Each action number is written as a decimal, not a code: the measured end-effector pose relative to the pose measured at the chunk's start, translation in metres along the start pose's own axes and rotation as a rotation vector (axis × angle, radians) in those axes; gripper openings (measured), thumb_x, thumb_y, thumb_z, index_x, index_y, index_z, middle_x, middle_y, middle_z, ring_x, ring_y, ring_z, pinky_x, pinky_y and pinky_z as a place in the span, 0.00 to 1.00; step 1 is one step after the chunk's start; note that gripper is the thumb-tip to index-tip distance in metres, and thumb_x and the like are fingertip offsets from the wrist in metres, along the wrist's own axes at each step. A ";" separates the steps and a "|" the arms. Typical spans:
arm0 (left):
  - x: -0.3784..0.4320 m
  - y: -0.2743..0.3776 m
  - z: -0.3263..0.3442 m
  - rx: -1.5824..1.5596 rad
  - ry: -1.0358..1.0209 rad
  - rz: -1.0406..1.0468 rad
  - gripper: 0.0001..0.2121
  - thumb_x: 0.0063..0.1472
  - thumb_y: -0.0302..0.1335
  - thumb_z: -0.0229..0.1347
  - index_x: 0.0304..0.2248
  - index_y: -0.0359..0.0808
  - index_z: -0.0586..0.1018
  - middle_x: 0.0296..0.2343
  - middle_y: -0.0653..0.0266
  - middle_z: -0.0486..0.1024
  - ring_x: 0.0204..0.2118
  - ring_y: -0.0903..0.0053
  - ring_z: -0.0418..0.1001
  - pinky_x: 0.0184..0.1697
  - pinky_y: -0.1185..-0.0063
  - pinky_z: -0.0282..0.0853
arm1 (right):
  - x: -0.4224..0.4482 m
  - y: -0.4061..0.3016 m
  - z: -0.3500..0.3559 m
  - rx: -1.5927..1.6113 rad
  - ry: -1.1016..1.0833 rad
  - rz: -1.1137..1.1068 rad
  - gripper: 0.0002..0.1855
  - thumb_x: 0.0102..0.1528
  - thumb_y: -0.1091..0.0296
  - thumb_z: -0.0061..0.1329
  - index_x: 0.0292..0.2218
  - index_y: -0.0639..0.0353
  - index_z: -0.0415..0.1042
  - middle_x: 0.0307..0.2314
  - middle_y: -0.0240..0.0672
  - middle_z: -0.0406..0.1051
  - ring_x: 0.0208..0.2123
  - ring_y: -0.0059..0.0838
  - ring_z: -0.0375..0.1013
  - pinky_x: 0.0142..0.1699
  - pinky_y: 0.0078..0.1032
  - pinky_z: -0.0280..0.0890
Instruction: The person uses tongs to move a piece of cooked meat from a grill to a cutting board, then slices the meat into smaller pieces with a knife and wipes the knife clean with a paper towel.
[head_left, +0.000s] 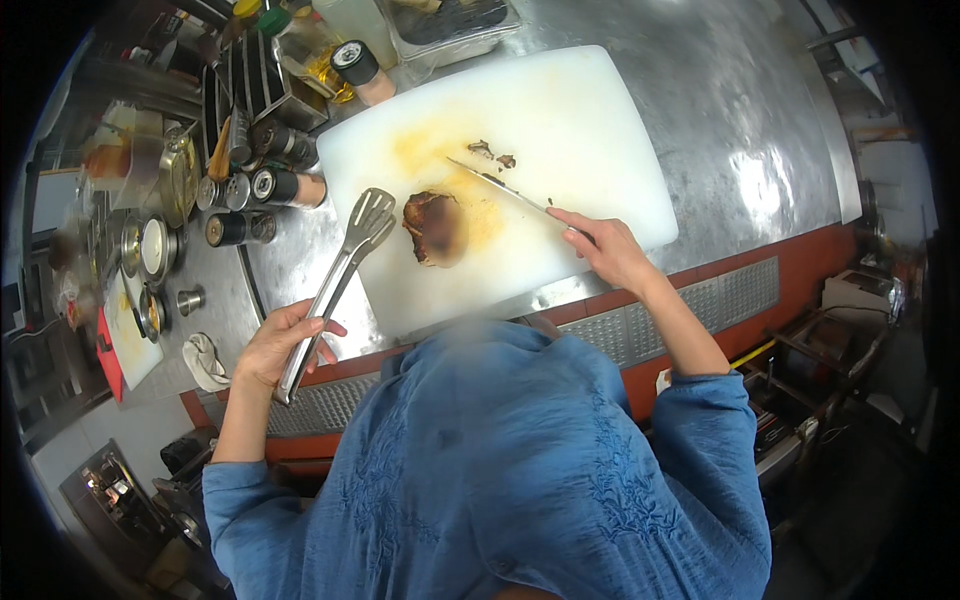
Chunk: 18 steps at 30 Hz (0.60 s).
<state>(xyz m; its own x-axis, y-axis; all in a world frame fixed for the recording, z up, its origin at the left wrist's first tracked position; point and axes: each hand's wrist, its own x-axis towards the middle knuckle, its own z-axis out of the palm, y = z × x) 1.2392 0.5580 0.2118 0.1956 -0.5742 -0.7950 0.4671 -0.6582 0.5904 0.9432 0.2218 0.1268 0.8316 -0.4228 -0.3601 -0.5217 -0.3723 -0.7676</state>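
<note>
My left hand (289, 341) holds a pair of metal tongs (334, 281), their slotted tips over the left edge of a white cutting board (600, 142). In my right hand (607, 247) is a knife (502, 186), its thin blade pointing up and left above the board. A browned piece of cooked meat (431, 229) rests on the board between the tongs and the knife, partly blurred in this view. Just beyond the blade lie small dark meat scraps (489, 151). Yellowish juice stains (427, 142) mark the board around them.
Seasoning shakers (289, 186) and a green-capped oil bottle (311, 56) crowd the board's left side. A film-covered metal pan (457, 37) stands behind it. Further left are a small metal cup (190, 301), a folded cloth (205, 361) and another cutting board (135, 330). The steel counter (735, 135) extends right.
</note>
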 end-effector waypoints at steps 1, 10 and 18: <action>0.001 -0.008 -0.001 -0.061 0.015 0.052 0.21 0.58 0.28 0.55 0.47 0.23 0.67 0.31 0.50 0.76 0.20 0.74 0.76 0.13 0.87 0.69 | -0.003 -0.001 0.002 -0.115 0.065 -0.093 0.21 0.59 0.62 0.41 0.54 0.40 0.64 0.24 0.41 0.72 0.24 0.39 0.72 0.36 0.33 0.67; 0.004 -0.044 -0.005 -0.119 0.035 0.042 0.23 0.58 0.27 0.55 0.50 0.25 0.65 0.31 0.50 0.75 0.22 0.76 0.77 0.14 0.88 0.71 | -0.016 -0.023 0.021 -0.448 0.177 -0.087 0.23 0.60 0.66 0.41 0.56 0.43 0.61 0.23 0.45 0.71 0.25 0.43 0.71 0.34 0.37 0.65; 0.006 -0.050 -0.003 -0.122 0.052 0.093 0.25 0.58 0.28 0.55 0.52 0.24 0.64 0.31 0.51 0.76 0.22 0.75 0.77 0.13 0.87 0.69 | -0.038 -0.027 0.041 -0.381 0.227 -0.147 0.24 0.58 0.63 0.44 0.56 0.35 0.61 0.21 0.42 0.67 0.21 0.45 0.69 0.28 0.36 0.66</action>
<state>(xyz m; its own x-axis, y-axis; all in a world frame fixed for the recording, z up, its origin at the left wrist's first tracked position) 1.2195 0.5891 0.1770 0.2856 -0.6020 -0.7456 0.5454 -0.5376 0.6430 0.9332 0.2816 0.1397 0.8616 -0.4968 -0.1044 -0.4693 -0.7011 -0.5369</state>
